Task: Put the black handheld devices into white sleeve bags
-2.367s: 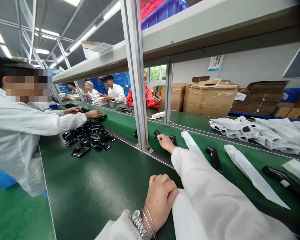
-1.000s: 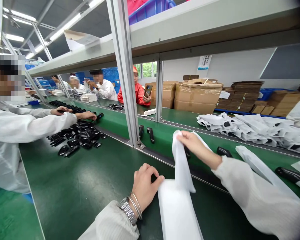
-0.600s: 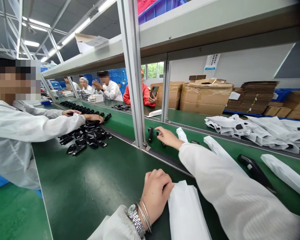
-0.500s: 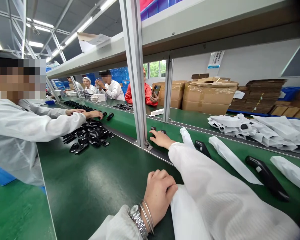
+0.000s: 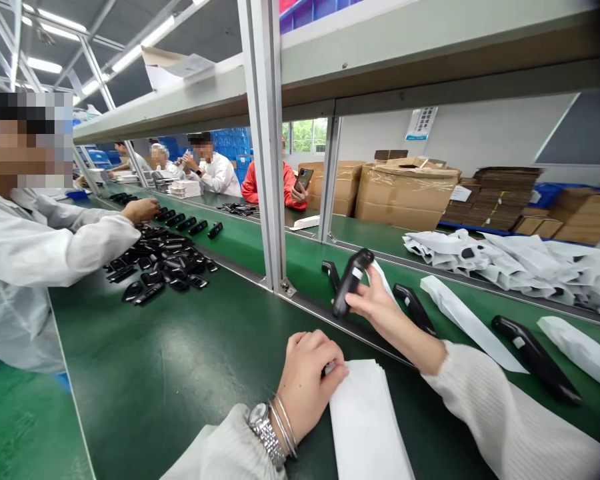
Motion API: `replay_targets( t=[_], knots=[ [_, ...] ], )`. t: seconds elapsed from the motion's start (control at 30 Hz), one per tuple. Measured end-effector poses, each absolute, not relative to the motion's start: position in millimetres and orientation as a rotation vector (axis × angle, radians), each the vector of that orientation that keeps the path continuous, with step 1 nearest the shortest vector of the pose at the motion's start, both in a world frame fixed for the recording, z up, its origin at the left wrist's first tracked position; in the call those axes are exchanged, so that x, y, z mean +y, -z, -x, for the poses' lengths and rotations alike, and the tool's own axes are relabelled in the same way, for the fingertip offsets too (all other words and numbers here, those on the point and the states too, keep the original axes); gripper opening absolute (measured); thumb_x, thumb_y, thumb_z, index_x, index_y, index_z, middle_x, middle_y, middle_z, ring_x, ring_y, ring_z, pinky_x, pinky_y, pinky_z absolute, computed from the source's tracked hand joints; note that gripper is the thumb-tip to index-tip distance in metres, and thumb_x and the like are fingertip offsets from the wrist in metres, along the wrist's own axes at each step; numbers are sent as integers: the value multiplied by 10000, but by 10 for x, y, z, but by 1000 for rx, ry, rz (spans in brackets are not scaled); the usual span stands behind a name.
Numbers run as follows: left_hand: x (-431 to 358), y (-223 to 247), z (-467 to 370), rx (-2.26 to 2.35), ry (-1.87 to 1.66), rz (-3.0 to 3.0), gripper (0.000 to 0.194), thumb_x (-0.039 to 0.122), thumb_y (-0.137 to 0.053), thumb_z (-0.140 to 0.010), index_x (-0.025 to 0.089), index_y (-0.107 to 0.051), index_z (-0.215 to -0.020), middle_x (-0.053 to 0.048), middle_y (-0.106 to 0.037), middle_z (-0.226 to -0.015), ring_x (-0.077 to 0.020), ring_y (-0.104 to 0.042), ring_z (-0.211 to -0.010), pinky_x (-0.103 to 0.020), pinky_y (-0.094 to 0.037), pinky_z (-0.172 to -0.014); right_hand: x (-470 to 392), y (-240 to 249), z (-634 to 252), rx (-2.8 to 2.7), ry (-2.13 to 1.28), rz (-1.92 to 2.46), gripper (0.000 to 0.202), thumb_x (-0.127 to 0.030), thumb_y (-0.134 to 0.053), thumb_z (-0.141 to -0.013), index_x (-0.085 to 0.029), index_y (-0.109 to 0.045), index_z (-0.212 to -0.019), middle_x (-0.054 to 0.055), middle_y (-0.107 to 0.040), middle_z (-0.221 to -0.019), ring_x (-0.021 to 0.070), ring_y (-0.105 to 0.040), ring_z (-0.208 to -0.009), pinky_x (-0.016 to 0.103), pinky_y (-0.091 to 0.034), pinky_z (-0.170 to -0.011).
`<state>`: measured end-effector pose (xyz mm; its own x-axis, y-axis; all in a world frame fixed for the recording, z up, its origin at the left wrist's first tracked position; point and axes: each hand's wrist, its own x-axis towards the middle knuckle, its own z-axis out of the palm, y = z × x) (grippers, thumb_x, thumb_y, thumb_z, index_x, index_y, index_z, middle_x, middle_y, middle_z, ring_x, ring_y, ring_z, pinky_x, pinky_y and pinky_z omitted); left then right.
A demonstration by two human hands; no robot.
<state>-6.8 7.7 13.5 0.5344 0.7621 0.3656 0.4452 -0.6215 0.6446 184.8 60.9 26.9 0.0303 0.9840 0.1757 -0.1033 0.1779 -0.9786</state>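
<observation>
I note the right hand [image 5: 379,301], reaching moments ago, now clamps a black device [image 5: 351,285] over the belt [image 5: 305,265], so pickup is made; left hand [image 5: 310,380] meets white bags [image 5: 369,427], grip unclear.

Right fingers [image 5: 361,305] — black device [image 5: 349,285] gripped; left fingers [image 5: 336,379] — touching white stack [image 5: 369,420]

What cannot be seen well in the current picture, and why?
All in the head view:
Near end of the white stack: cut off by the bottom edge.
Palm side of the left hand: hidden by the hand's back.
Part of the white sleeve beyond the right hand: covered by that hand.
Any print on the held black device: too small.
Top of the blue bin: beyond the top edge.
</observation>
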Motion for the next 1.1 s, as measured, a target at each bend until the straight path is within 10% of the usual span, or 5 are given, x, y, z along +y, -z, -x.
replay_targets(
  t=[0.3,0.57,0.77,1.1],
  knots=[
    [-36,-188,46,932,-935,-2206,129,116,-694,-773,205,-609,-733,3,-501,-890,-184,-492,-938,-332,-362,-893,-59,-137,-1871,-1118,-1313,838,1113,-327,-825,-689,-409,-7,-1439,39,-582,-1092,197,-683,-780,386,-544,-705],
    [-96,-272,50,892,-1028,-2160,113,108,-588,-837,192,-545,-776,-34,-475,-964,-194,-479,-919,-329,-417,-825,-149,-50,-1685,-1200,-1358,781,948,-369,-765,-765,-358,-87,-1427,44,-595,-1144,187,-631,-965,351,-477,-859],
    [-100,-280,64,928,-1044,-2142,132,79,-572,-821,188,-525,-762,-37,-467,-969,-196,-477,-905,-342,-422,-816,-138,-4,-1696,-1237,-1293,972,507,-456,-671,-835,-277,-473,-1267,68,-591,-1195,238,-592,-1098,366,-475,-916],
    [-85,-253,78,939,-1030,-2278,125,90,-604,-822,191,-562,-761,-33,-484,-967,-206,-473,-969,-366,-412,-878,-116,-550,-1968,-934,-947,1004,391,-465,-644,-863,-327,-459,-1178,13,-599,-1068,263,-649,-1057,347,-539,-840]
  ],
)
